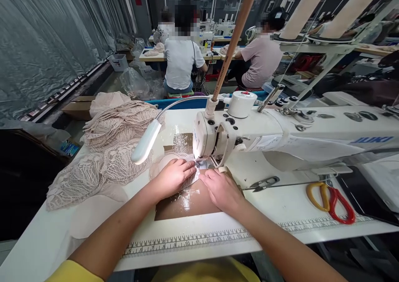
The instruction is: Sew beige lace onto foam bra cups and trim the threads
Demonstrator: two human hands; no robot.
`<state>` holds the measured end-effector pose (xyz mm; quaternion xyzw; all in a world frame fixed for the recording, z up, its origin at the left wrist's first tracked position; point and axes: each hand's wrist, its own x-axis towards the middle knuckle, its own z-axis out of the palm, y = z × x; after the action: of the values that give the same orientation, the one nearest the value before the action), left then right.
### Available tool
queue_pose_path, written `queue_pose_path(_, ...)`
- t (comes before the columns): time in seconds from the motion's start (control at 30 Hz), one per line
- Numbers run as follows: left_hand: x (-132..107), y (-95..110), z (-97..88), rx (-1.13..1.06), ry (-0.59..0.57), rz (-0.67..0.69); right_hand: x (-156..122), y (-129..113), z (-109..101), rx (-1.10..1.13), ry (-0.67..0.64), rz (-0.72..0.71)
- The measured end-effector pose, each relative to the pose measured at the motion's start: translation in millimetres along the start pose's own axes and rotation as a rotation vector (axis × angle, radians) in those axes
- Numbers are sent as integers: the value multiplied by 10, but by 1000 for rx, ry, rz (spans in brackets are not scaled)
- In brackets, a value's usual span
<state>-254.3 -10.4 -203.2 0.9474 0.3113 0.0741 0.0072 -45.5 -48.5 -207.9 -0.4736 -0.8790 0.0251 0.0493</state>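
Note:
A white sewing machine (pixel 280 134) stands on a white table (pixel 93 219). Under its needle lies a piece of pale lace fabric (pixel 177 143) on a brown plate. My left hand (pixel 174 176) rests flat on the lace just left of the presser foot, fingers together and stretched toward the needle. My right hand (pixel 220 188) lies flat on the fabric just right of the needle, fingers extended. Neither hand grips anything; both press the lace down.
A heap of beige lace pieces (pixel 106 149) lies at the left. A gooseneck lamp (pixel 146 143) hangs over the work. Thread snips (pixel 264 183) and red-and-yellow scissors (pixel 332 199) lie to the right. Two people sit at machines behind.

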Motion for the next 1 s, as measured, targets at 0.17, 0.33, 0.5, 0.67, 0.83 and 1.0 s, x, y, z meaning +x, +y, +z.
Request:
queue_pose_path(0.17, -50, 24, 26, -61, 46, 50, -3, 26, 28, -13, 61, -47)
queue_pose_path(0.33, -13, -65, 52, -86, 47, 42, 43, 30, 12, 6, 117, -30)
queue_pose_path(0.5, 56, -155, 63, -123, 64, 1, 72, 42, 29, 19, 153, 16)
queue_pose_path(0.67, 83, -169, 62, -111, 45, -46, 47, 97, 115, 92, 159, 42)
queue_pose_path(0.83, 82, -170, 53, -88, 30, -52, 36, 140, 183, 142, 206, 45)
queue_pose_path(1.0, 53, -114, -34, -21, 15, -126, 41, 137, 158, 167, 217, 48)
